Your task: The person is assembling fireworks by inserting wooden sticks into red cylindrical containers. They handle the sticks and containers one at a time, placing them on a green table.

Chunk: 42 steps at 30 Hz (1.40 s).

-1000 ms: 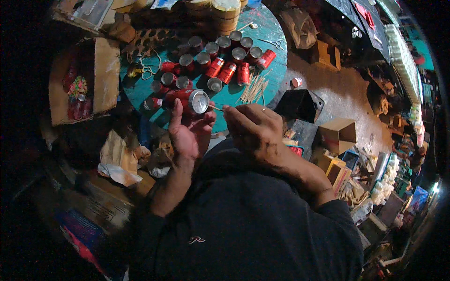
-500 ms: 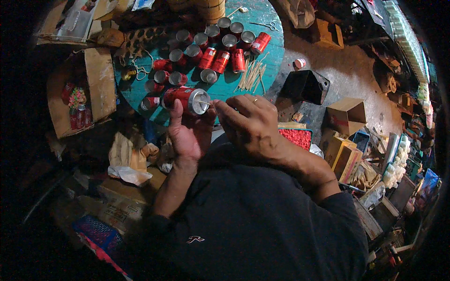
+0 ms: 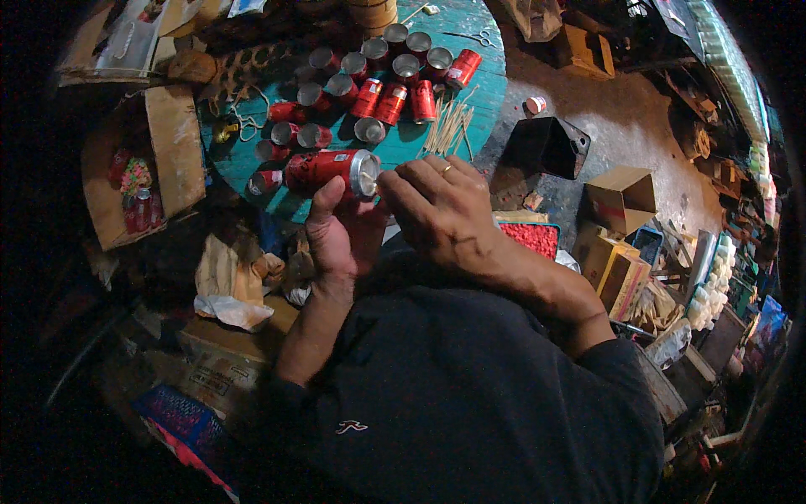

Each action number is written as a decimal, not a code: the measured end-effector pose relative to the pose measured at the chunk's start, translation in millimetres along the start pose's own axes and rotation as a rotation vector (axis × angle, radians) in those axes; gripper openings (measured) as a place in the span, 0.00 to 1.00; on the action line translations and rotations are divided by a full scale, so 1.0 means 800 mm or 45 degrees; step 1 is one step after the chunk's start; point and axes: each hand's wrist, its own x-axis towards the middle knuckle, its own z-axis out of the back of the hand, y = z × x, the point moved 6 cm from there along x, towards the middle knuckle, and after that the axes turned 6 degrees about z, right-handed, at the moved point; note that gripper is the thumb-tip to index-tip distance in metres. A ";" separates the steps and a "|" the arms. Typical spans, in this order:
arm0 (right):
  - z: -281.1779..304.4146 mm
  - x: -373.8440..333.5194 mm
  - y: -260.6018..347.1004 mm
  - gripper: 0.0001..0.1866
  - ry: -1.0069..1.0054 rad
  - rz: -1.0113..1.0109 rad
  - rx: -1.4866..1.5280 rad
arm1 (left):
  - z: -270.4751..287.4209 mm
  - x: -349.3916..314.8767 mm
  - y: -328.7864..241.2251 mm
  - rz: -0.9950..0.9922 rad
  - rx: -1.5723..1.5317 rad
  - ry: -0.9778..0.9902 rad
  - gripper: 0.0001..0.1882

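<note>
My left hand [image 3: 337, 239] holds a red drink can [image 3: 317, 171] on its side over the near edge of the round teal table. The can's silver end faces right. At that end, the pinched fingers of my right hand [image 3: 449, 206] grip what looks like a thin pale stick [image 3: 370, 178], its tip against the metal; the fingertips are partly hidden. Beyond my hands, several red cans with open tops [image 3: 340, 85] stand on the table. A few more red cans [image 3: 392, 104] lie on their sides. Next to them is a loose bunch of thin sticks [image 3: 450, 126].
The teal table [image 3: 483, 88] also bears scissors [image 3: 480, 38] and white string [image 3: 248, 126]. A black bin [image 3: 547, 148] and a cardboard box [image 3: 621, 199] are on the floor to the right. A tray of red pieces [image 3: 531, 239] sits beside my right forearm. An open carton [image 3: 175, 139] stands left.
The can has shifted slightly left and up, turning a little more level, its silver end seen more edge-on. My right hand has moved slightly left and up with it, still pinched at its end.
</note>
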 end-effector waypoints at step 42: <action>0.007 -0.025 -0.009 0.18 -0.042 -0.198 0.332 | 0.007 -0.015 0.027 0.106 0.023 -0.033 0.27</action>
